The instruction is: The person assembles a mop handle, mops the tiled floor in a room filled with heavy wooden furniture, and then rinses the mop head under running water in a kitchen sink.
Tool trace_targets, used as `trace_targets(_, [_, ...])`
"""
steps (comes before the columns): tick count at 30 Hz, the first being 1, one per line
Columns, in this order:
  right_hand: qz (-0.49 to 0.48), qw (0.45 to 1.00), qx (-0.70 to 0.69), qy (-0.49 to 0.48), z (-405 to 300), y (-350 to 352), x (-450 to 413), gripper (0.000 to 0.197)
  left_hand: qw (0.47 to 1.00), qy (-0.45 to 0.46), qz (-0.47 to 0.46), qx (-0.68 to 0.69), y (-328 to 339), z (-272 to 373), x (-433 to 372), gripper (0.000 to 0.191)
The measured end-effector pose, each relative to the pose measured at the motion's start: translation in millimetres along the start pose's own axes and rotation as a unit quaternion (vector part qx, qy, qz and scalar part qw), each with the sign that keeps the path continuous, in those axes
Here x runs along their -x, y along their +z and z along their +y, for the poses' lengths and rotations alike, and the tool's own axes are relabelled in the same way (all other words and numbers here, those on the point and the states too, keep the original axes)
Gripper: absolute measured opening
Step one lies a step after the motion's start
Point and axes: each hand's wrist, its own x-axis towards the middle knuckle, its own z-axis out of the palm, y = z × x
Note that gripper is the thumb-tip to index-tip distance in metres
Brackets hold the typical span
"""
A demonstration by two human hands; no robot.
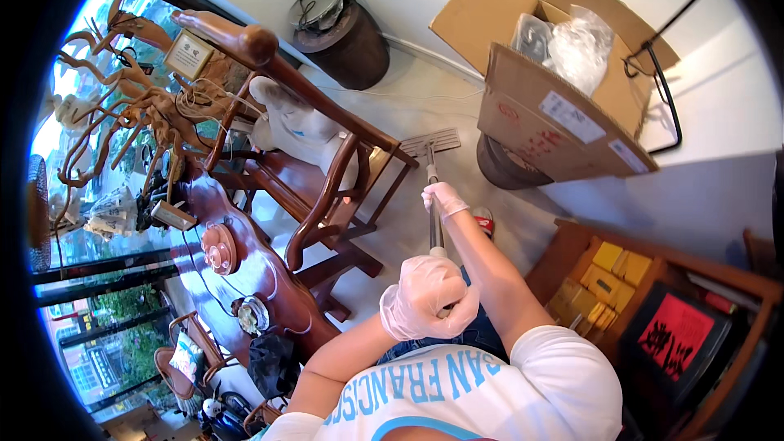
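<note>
Both of my hands wear clear disposable gloves and grip the same flat mop. My left hand is wrapped around the top end of the mop handle, close to my chest. Farther down the shaft, my right hand is closed around it. The rectangular mop head lies flat on the pale floor, just by the front leg of a wooden armchair. Part of the lower shaft is covered by my right hand. A red shoe shows beside the handle.
A white plush toy sits on the armchair. An open cardboard box with plastic wrapping rests above a dark round pot. Another pot stands by the wall. Left is a glossy wooden table; right, a wooden cabinet with yellow boxes.
</note>
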Motion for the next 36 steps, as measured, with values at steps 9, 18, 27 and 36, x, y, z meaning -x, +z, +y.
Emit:
trace_targets(9, [-0.003,0.994,-0.086,-0.07,25.6,33.0,8.0,0.005,0.995,0.019,-0.03,0.088,-55.9,14.0,28.3,0.02])
trace_targets(18, [-0.075,0.967,-0.24,-0.035,-66.8,61.7,-108.1,0.019,0.994,-0.062,-0.07,0.054,-57.8,-105.7,-11.1,0.018])
trace_targets(27, [0.008,0.993,-0.115,-0.006,-79.6,130.5,-179.8,0.005,0.976,-0.171,0.127,0.038,-74.8,-157.8,-30.9,0.018])
trace_targets(36, [0.02,0.996,-0.07,0.046,-89.8,144.2,-179.9,0.014,0.959,-0.181,0.215,0.025,-64.0,-160.7,-51.1,0.024])
